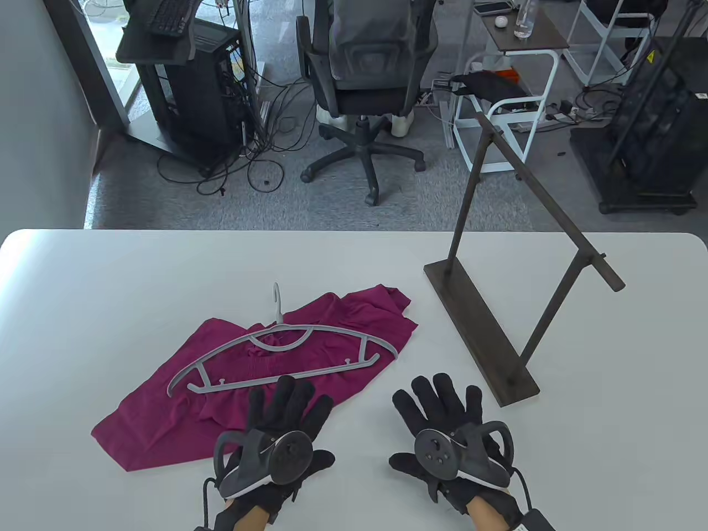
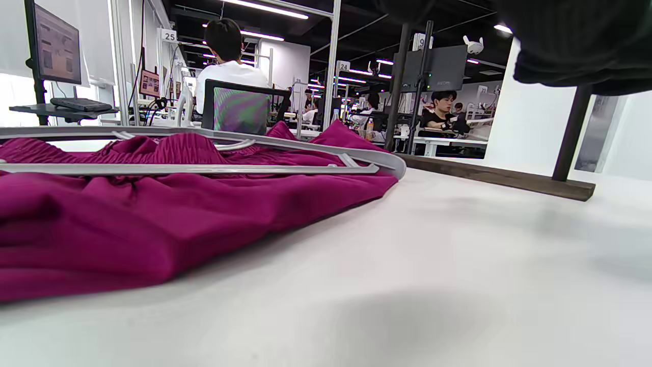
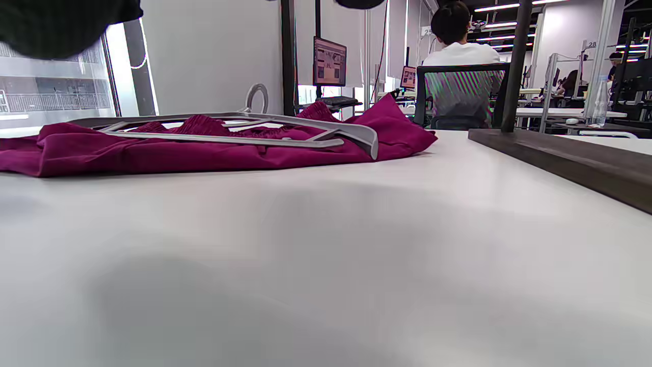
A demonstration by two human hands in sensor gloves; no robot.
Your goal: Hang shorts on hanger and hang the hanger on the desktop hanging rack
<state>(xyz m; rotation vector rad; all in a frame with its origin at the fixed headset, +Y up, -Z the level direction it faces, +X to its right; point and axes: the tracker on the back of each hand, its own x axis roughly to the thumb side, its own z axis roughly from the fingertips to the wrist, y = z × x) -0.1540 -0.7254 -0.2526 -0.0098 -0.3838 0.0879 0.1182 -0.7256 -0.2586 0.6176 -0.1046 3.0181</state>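
Magenta shorts (image 1: 232,387) lie crumpled on the white table (image 1: 110,287), left of centre. A grey plastic hanger (image 1: 287,354) rests flat on top of them, its hook pointing away from me. My left hand (image 1: 287,409) lies flat with straight fingers, its fingertips on the near edge of the shorts just below the hanger. My right hand (image 1: 442,404) lies flat and spread on bare table, right of the shorts. The dark rack (image 1: 498,310) stands at the right. The wrist views show the shorts (image 2: 153,214) (image 3: 204,153) and hanger (image 2: 204,168) (image 3: 254,137) low across the table.
The rack's long base (image 1: 475,326) runs diagonally just right of my right hand, with its slanted top bar (image 1: 553,204) above. Beyond the table's far edge stand an office chair (image 1: 365,83) and equipment carts. People sit at desks in the background.
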